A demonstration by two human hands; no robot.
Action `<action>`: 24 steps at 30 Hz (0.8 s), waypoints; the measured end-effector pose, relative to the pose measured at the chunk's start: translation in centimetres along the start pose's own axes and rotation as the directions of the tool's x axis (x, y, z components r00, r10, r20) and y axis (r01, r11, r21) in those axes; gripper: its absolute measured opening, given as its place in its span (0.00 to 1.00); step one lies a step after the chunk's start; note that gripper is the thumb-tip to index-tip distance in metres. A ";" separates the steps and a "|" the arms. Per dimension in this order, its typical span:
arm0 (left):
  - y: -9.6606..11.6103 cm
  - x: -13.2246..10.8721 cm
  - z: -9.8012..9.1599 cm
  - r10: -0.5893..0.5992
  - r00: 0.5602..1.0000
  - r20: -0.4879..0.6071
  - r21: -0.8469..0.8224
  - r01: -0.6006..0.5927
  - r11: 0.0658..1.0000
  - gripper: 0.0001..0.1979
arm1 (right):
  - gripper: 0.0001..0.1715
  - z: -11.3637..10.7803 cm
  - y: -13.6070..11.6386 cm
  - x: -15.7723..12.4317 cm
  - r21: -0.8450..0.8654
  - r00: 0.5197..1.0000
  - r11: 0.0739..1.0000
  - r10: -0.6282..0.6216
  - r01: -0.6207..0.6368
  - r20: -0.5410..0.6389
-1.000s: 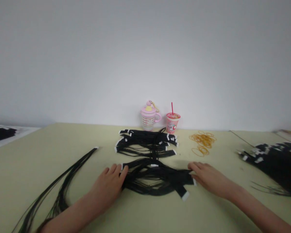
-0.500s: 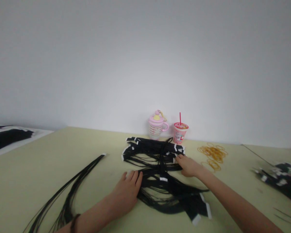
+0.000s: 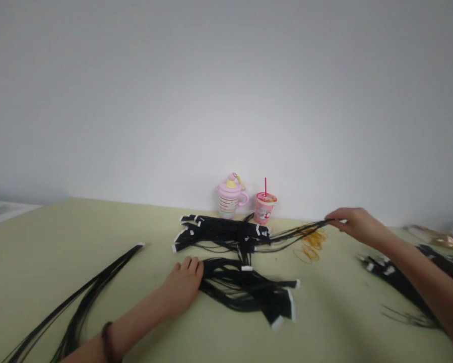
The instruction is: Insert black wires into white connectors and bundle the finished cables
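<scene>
My right hand [image 3: 352,224] is raised at the right, its fingers pinching a few thin black wires [image 3: 286,236]. These stretch left from the far pile of black wire bundles [image 3: 218,230], which have white end pieces. Nearer to me lies another looped bundle of black wires [image 3: 245,295], its white ends pointing right. My left hand [image 3: 184,285] is closed over the left bend of that near bundle, against the table; the thumb is hidden. A strip of black wires with a white end piece [image 3: 245,268] lies between the two groups.
Long black wires [image 3: 98,282] lie on the pale table [image 3: 150,322] at the left. A pink lidded mug [image 3: 228,199] and a pink cup with a straw [image 3: 264,207] stand by the wall. Yellow rubber bands [image 3: 311,244] lie beneath the stretched wires; more black bundles [image 3: 396,282] are at the right.
My right hand has moved right and up from the far pile, drawing thin black wires out with it. My left hand stays on the near bundle. The view has turned slightly right.
</scene>
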State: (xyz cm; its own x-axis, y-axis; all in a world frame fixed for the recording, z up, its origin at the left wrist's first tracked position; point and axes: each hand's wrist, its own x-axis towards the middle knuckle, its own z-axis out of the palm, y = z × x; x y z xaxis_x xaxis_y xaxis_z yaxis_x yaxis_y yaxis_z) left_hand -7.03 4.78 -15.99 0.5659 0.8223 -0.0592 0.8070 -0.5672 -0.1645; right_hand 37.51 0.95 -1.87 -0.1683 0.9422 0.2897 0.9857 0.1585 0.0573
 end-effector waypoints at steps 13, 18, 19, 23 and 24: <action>4.0 1.2 -7.9 0.197 0.980 -0.008 -0.437 -0.181 0.881 0.47 | 0.06 -7.3 -5.2 -6.3 -0.469 0.436 0.880 -0.397 -0.069 -0.808; 6.4 6.8 -6.8 -0.097 0.990 0.107 -0.656 0.143 0.741 0.30 | 0.08 -9.5 -6.6 -7.5 -0.446 0.435 0.887 -0.357 -0.122 -0.827; 6.3 8.0 -6.6 -0.092 0.983 0.161 -0.690 0.179 0.701 0.31 | 0.09 -9.3 -6.4 -7.8 -0.461 0.463 0.879 -0.361 -0.122 -0.810; 4.9 11.2 -6.5 0.010 0.940 0.340 -0.789 0.279 0.547 0.21 | 0.11 -5.9 -4.7 -8.4 -0.501 0.572 0.862 -0.374 -0.077 -0.730; 4.6 11.7 -6.4 0.031 0.930 0.365 -0.800 0.297 0.521 0.19 | 0.11 -4.6 -4.2 -8.4 -0.424 0.634 0.905 -0.302 -0.044 -0.712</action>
State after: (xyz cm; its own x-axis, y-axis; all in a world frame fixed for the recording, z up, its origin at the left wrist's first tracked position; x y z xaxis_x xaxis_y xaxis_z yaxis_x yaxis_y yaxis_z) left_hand 4.39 11.47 -11.10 0.4898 0.7641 -0.4199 0.7237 -0.0877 0.6846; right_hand 34.77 -8.96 -0.16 -0.4105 0.3388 0.8466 0.8958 -0.0235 0.4438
